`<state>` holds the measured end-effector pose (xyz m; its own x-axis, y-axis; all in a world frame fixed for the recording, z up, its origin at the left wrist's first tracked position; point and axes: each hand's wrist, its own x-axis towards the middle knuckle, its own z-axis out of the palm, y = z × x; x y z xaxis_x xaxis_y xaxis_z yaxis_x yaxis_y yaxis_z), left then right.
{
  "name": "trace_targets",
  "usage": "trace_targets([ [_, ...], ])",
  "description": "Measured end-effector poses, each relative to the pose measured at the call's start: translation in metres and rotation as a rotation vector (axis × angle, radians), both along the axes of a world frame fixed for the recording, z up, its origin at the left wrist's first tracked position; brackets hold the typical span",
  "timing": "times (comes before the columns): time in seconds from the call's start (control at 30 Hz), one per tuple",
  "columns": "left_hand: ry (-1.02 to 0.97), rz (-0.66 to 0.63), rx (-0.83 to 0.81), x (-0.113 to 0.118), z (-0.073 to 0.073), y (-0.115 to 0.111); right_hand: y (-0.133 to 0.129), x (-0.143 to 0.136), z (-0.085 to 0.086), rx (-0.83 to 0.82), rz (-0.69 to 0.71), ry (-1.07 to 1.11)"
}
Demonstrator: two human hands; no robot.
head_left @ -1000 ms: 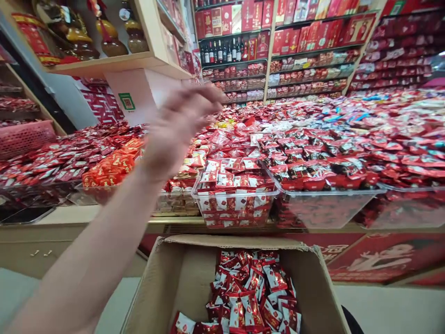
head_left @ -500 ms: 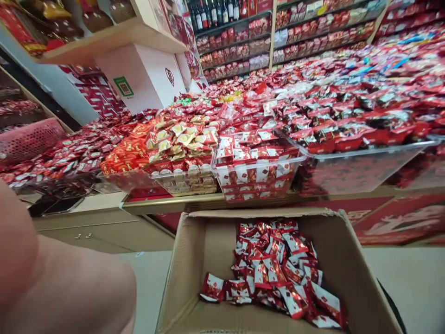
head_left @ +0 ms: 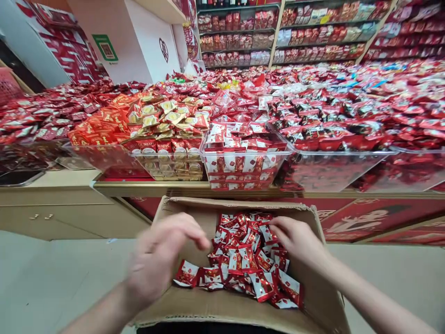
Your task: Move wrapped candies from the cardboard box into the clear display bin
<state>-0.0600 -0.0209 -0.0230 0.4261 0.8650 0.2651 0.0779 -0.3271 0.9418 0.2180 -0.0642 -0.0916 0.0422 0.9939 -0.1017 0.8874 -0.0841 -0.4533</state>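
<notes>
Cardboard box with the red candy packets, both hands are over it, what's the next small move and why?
Probably close both hands around a scoop of packets. The left hand and right hand hover open over the pile in the cardboard box, neither visibly gripping anything.

Both hands inside open cardboard box (head_left: 194, 304), over pile of red-and-white wrapped candies (head_left: 245, 264). Left hand (head_left: 160, 260) blurred, fingers curled, hovering at pile's left edge; contact unclear. Right hand (head_left: 295, 239) palm down on pile's upper right, fingertips touching wrappers; grip not visible. Box sits below front edge of counter (head_left: 139, 188). On that edge: clear bin (head_left: 243, 160) of same red-and-white candies, directly above box; gold-wrapped candy bin (head_left: 167, 139) just left of it.
</notes>
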Motion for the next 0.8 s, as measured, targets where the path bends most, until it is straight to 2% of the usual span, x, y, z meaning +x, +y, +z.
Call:
trace_targets([
  [0.03,0.033,-0.123,-0.086,0.011,-0.006,-0.006,0.014,-0.008,-0.020,-0.104,-0.011,-0.049],
  [0.1,0.171,-0.288,-0.203,0.030,-0.023,-0.014,0.037,-0.024,-0.056,-0.221,-0.089,-0.136],
  [0.17,0.261,-0.343,-0.231,0.041,-0.043,-0.018,0.050,-0.035,-0.080,-0.291,-0.159,-0.197],
  [0.23,0.297,-0.314,-0.271,0.045,-0.062,-0.018,0.055,-0.038,-0.088,-0.310,-0.188,-0.211],
  [0.3,0.316,-0.245,-0.342,0.044,-0.080,-0.015,0.053,-0.036,-0.083,-0.293,-0.171,-0.173],
  [0.37,0.327,-0.156,-0.402,0.042,-0.094,-0.011,0.047,-0.032,-0.069,-0.247,-0.123,-0.086],
  [0.43,0.304,-0.085,-0.459,0.045,-0.102,-0.008,0.039,-0.032,-0.052,-0.194,-0.050,0.036],
  [0.47,0.256,-0.085,-0.504,0.048,-0.103,-0.006,0.035,-0.035,-0.044,-0.184,-0.005,0.178],
  [0.57,0.024,-0.205,-0.666,0.063,-0.093,-0.004,0.022,-0.049,-0.023,-0.202,0.070,0.898],
  [0.63,-0.119,-0.244,-0.742,0.073,-0.079,-0.004,0.017,-0.058,-0.013,-0.193,0.018,1.316],
  [0.73,-0.210,-0.185,-0.798,0.080,-0.061,-0.002,0.014,-0.065,-0.004,-0.145,-0.104,1.512],
  [0.8,-0.206,-0.167,-0.807,0.080,-0.053,-0.001,0.013,-0.064,0.000,-0.151,-0.125,1.597],
])
